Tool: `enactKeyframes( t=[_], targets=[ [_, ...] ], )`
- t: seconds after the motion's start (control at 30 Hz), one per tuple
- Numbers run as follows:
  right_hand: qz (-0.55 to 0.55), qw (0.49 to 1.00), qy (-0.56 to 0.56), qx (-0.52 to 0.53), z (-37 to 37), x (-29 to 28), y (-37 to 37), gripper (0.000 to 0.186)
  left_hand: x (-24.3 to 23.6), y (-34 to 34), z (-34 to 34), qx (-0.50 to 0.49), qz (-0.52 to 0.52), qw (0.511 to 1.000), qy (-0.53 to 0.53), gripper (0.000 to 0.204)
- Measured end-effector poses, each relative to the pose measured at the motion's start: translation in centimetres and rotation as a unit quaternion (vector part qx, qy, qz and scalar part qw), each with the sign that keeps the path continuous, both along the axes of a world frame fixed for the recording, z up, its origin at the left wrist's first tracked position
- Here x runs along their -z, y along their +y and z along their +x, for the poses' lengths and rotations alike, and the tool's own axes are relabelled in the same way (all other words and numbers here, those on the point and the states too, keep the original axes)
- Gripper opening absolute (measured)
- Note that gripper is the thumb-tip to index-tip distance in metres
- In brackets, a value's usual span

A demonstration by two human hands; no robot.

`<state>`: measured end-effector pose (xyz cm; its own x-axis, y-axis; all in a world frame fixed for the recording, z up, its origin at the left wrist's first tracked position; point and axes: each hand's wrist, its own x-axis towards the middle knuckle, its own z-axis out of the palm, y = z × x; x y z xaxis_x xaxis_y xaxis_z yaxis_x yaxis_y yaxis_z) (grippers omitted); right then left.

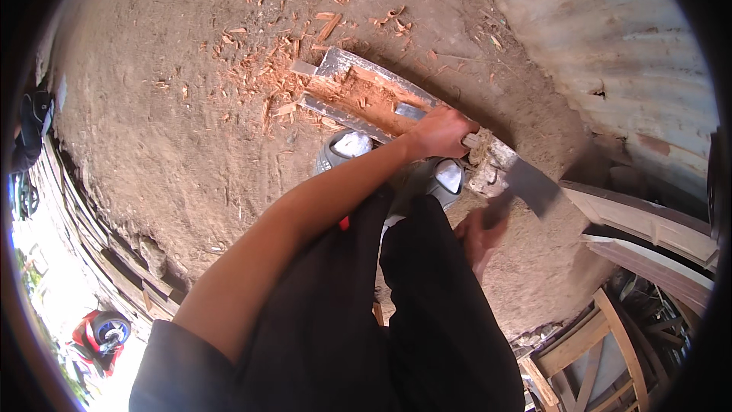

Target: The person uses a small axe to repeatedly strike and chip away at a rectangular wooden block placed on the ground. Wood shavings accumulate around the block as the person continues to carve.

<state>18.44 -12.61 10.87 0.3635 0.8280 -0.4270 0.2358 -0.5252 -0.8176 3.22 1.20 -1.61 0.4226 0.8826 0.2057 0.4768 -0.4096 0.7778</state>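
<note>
My left hand is wrapped round a chisel, whose flat metal blade points into a hollowed wooden beam. The chisel's butt end sticks out on the other side of the fist. Weathered, flaking grey-white paint covers the beam's outside, and raw reddish wood shows in its trough. Lower right, my right hand is closed on the handle of a machete. Its wide dark blade, blurred by motion, is near the beam's right end; whether they touch I cannot tell. The handle is mostly hidden.
Wood shavings lie scattered on the dirt floor. My feet in grey shoes are close against the beam's near side. Stacked boards and a wooden frame stand at right, below a corrugated metal sheet.
</note>
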Motion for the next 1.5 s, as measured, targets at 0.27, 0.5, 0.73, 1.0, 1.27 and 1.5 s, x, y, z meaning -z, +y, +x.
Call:
enactKeyframes(
  t=[0.27, 0.5, 0.73, 1.0, 1.27, 1.5],
  targets=[
    [-0.087, 0.993, -0.006, -0.076, 0.5, -3.2, 0.3, 0.039, 0.8, -0.7, -2.1, 0.018, -0.049, 0.996, 0.067, 0.028],
    [-0.062, 0.998, -0.007, -0.018, 0.1, -6.5, 0.4, 0.037, -0.8, -1.9, -0.9, 0.055, -0.022, 0.998, 0.012, 0.028],
    [-0.026, 1.0, -0.011, 0.006, -0.1, -4.8, -0.8, 0.039, -0.4, -2.1, 0.5, 0.044, -0.032, 0.998, -0.022, 0.036],
    [-0.007, 0.992, -0.069, -0.107, 2.6, -1.5, -1.8, 0.041, 0.3, -1.9, 0.4, 0.065, -0.024, 0.997, 0.019, 0.031],
    [-0.03, 0.995, -0.023, -0.09, 1.8, -0.9, -1.5, 0.04, -0.1, -2.0, 0.3, 0.066, -0.048, 0.996, 0.028, 0.029],
    [0.043, 0.999, 0.018, 0.019, 3.0, 1.7, -3.4, 0.041, -0.6, -1.7, 0.5, 0.056, -0.033, 0.998, -0.009, 0.027]
  ],
)
